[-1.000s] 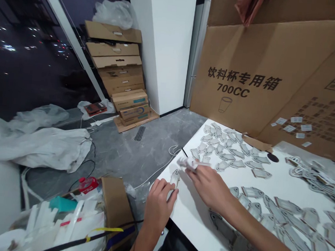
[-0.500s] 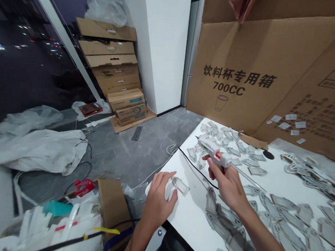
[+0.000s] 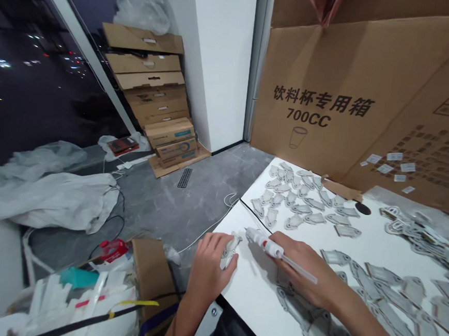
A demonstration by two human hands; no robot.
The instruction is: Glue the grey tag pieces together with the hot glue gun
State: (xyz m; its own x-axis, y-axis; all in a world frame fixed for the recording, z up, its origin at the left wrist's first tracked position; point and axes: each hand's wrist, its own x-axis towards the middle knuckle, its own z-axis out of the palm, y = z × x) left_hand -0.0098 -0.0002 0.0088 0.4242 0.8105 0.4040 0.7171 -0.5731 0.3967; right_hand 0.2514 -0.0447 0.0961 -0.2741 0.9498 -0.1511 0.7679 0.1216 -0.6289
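Note:
My left hand [image 3: 209,264] is at the table's left edge, thumb and fingers closed on a small flat grey piece [image 3: 233,245] with a dark outline. My right hand [image 3: 305,267] grips a white hot glue gun [image 3: 262,241], with a clear glue stick [image 3: 300,270] poking out of its back. The gun's nozzle points left, close to the grey piece; whether they touch I cannot tell. Similar grey pieces [image 3: 301,209] lie spread over the far part of the white table [image 3: 244,286]. More of them [image 3: 385,276] lie to the right, some below my right forearm.
A big cardboard box [image 3: 314,61] stands behind the table. At the right is a heap of pieces [image 3: 416,242] with plastic film. A black cord [image 3: 254,212] crosses the table's left edge. Below left, a cardboard box [image 3: 152,271] stands beside white scraps and a red bottle [image 3: 114,250].
My right hand has brought the glue gun down and left, toward the piece in my left hand. That piece is now tilted up between my left fingers.

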